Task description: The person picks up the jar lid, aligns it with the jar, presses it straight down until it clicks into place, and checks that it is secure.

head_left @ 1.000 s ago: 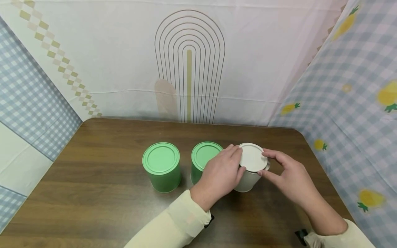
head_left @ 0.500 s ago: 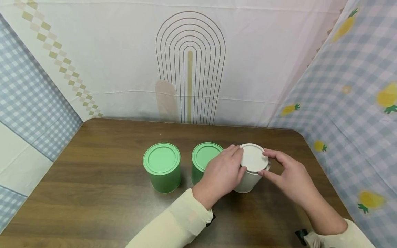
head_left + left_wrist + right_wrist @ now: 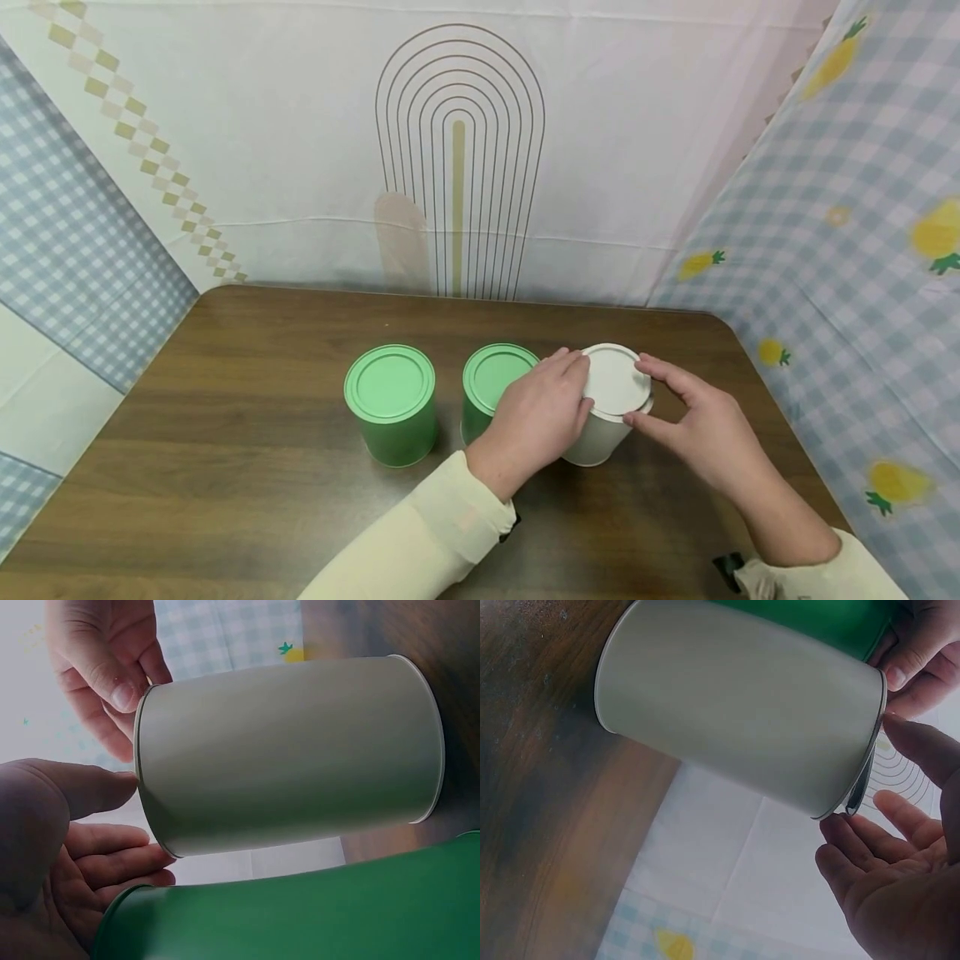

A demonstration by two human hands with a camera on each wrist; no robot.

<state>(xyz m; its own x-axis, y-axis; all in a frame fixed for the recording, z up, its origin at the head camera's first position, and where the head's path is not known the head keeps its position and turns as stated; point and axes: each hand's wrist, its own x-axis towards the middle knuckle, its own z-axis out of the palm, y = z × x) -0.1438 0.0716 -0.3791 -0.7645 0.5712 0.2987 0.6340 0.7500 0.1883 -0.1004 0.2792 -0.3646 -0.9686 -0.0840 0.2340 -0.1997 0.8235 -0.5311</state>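
Observation:
An upright white can (image 3: 596, 442) stands on the table, with a white lid (image 3: 617, 381) on top. In the right wrist view the lid (image 3: 861, 784) tilts away from the can's rim on one side, leaving a narrow gap. My left hand (image 3: 531, 417) holds the lid's left side, thumb at the front and fingers farther back. On the right, my right hand (image 3: 701, 425) has its thumb and fingers at the lid's edge. Left of the white can, a green can (image 3: 495, 375) with a green lid is partly hidden behind my left hand and wrist.
Another green can (image 3: 392, 404), lidded, stands farther left on the brown wooden table (image 3: 225, 433). A white patterned cloth (image 3: 300, 150) hangs behind the table. Blue checked cloth (image 3: 847, 333) closes off the right side.
The white lid has shifted slightly to the right, and the dark gap at its front edge no longer shows. Both hands have barely moved.

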